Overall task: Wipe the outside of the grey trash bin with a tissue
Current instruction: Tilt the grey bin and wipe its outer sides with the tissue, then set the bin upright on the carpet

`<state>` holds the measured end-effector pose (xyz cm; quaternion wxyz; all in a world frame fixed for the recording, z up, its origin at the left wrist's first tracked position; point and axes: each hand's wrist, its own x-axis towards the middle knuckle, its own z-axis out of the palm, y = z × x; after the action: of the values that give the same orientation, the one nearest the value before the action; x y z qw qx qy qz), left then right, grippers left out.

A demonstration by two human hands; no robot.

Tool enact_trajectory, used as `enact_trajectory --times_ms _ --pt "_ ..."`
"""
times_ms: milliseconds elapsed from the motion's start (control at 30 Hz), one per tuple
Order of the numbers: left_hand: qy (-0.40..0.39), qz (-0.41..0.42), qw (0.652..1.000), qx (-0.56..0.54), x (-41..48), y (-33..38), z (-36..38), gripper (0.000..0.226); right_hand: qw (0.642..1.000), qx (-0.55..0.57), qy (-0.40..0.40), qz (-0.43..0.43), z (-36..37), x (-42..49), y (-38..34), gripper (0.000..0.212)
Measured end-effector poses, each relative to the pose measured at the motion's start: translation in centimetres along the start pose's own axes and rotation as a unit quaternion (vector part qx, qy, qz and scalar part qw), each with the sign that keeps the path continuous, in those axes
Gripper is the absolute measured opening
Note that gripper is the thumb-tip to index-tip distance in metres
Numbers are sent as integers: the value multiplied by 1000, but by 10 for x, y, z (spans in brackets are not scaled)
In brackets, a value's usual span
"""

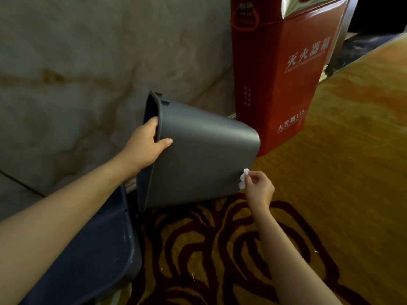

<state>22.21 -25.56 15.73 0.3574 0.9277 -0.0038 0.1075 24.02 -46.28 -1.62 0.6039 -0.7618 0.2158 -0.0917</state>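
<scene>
The grey trash bin [202, 155] is tipped on its side above the carpet, its open mouth facing left and its base toward the right. My left hand [146, 146] grips the rim, fingers inside and thumb on the outer wall. My right hand [258, 190] pinches a small crumpled white tissue [243, 178] and holds it against the bin's outer wall near the base, at the lower right edge.
A red fire extinguisher box [279, 69] stands just behind the bin, to the right. A marble wall [77, 73] fills the left. A second dark blue bin [92, 254] lies under my left forearm. Patterned yellow and dark red carpet [220, 249] covers the floor.
</scene>
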Motion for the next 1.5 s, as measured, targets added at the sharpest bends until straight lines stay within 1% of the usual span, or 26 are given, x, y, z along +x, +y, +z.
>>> enact_trajectory --times_ms 67,100,167,233,267,333,367,400,433,500,533,600,700,767,833,967,1067,1133,1167,1200,1267,1300,1400,1500 --pt "5 1 1000 6 1 0 1 47 999 19 45 -13 -6 0 -6 3" --pt "1 2 1000 6 2 1 2 47 997 32 66 -30 -11 2 -14 7" --pt "-4 7 1000 8 2 3 4 47 990 61 84 -91 -17 4 -39 11" --pt "-8 17 1000 22 3 8 5 46 975 77 56 -199 -13 -6 -72 9" --pt "-11 22 999 33 4 11 6 46 961 73 32 -264 -7 -16 -87 7" --pt "-26 27 998 40 5 18 9 47 920 58 -14 -388 11 -39 -108 6" --pt "-35 28 998 36 5 21 10 47 899 53 -26 -435 20 -48 -113 6" --pt "-43 25 998 33 6 24 10 47 884 52 -28 -464 27 -53 -116 6" --pt "-51 18 998 28 7 26 10 47 876 53 -26 -478 32 -53 -116 7" --pt "-59 -2 998 17 10 28 8 45 872 55 -18 -486 34 -43 -107 6" --pt "-59 -11 998 13 12 29 6 43 877 51 -11 -478 34 -37 -99 5" --pt "-51 -28 998 -1 16 31 3 39 905 43 5 -423 30 -20 -79 2" --pt "-42 -56 997 -21 23 36 -4 37 951 48 0 -306 23 6 -56 14" --pt "-43 -71 996 -39 27 39 -9 33 970 46 -23 -238 19 18 -45 18" --pt "-51 -83 994 -53 29 42 -15 30 980 35 -30 -191 17 23 -34 17" --pt "-59 -103 992 -44 32 43 -20 31 992 17 -7 -128 13 18 -15 12" --pt "-63 -114 991 -29 38 45 -22 33 999 6 16 -38 12 7 4 6" --pt "-59 -117 989 -63 36 46 -21 38 999 24 15 14 11 -5 17 4" --pt "-64 -120 988 -75 30 43 -19 43 999 36 11 24 11 -11 22 5" --pt "-76 -123 988 -54 21 39 -15 46 998 49 7 24 11 -16 24 6" --pt "-104 -142 983 53 -8 25 -1 47 997 75 -4 9 10 -24 21 8" --pt "-102 -149 980 80 -21 19 5 46 996 89 -10 -3 8 -26 16 8" --pt "-67 -132 986 75 -27 13 12 46 990 128 -36 -34 3 -28 -3 8" --pt "-65 -106 985 116 -8 22 4 44 984 160 -66 -47 -7 -30 -20 9"
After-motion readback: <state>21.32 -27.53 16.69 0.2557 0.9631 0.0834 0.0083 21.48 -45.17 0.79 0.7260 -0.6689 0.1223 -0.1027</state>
